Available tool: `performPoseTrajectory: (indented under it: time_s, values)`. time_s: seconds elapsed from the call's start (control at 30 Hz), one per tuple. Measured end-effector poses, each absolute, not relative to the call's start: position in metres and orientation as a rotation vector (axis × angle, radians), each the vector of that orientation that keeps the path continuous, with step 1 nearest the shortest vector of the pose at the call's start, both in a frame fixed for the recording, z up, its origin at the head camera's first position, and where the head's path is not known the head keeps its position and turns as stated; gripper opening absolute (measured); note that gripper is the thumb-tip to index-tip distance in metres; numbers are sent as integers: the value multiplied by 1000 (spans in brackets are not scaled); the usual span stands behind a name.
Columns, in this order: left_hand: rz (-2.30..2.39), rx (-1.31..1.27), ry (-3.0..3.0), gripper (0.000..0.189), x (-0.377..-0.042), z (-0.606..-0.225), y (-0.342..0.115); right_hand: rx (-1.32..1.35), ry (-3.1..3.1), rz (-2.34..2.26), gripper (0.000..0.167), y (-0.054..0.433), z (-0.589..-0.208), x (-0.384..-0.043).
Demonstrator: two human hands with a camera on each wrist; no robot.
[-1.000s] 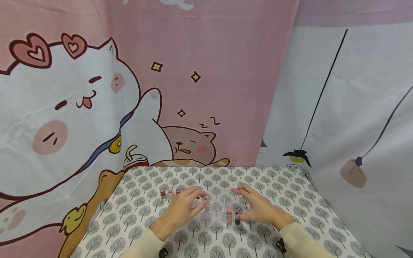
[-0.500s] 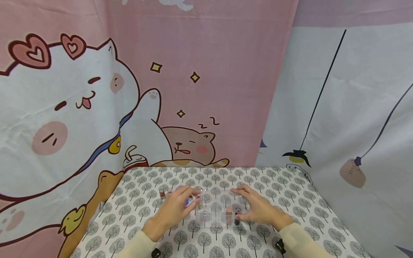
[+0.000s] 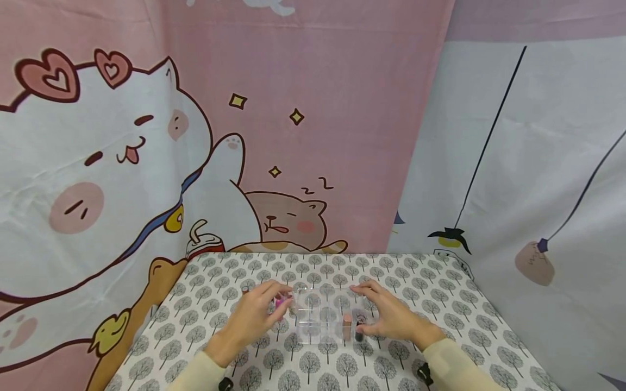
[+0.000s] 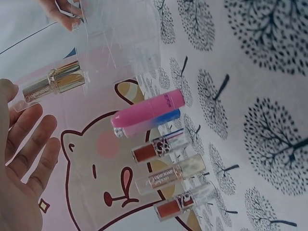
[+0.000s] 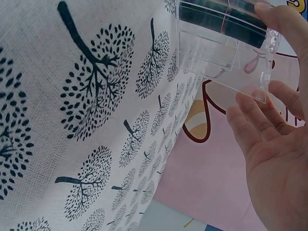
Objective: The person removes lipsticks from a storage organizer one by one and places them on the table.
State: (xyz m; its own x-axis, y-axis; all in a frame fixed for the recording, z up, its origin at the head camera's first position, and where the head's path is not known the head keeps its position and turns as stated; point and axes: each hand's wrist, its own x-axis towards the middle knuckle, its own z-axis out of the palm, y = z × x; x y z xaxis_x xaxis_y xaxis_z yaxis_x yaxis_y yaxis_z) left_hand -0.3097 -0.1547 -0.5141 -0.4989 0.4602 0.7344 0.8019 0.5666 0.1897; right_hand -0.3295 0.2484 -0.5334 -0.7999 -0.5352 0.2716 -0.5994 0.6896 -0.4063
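Note:
A clear organizer box [image 3: 320,315] with several compartments stands mid-table. A peach lipstick tube [image 3: 347,326] and a dark tube [image 3: 360,329] stand in it towards the right. My right hand [image 3: 393,315] holds the box's right end, thumb in front and fingers behind; the right wrist view shows the thumb on a corner by the dark tube [image 5: 221,21]. My left hand [image 3: 254,315], just left of the box, pinches a gold lipstick [image 4: 54,83] by its clear end between thumb and index finger. The other fingers [image 4: 33,154] are spread.
Left of the box stands a row of lip products: a pink tube [image 4: 149,109], a blue-ended tube [image 4: 166,117] and several clear-and-brown lip tubes [image 4: 171,177]. A tree-print cloth [image 3: 430,326] covers the table. Behind it hangs a cartoon curtain [image 3: 362,163].
My left hand has moved left from over the box's left part to beside it, the gold lipstick going along. The right hand and the box have stayed put.

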Motion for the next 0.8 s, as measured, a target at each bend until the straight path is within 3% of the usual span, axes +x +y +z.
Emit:
performPoseTrajectory:
  time_s: [0.8]
  values:
    - [-666,-944,-2205,24,-314,-531,-181,916,-2776,728,100,249,-535,-331]
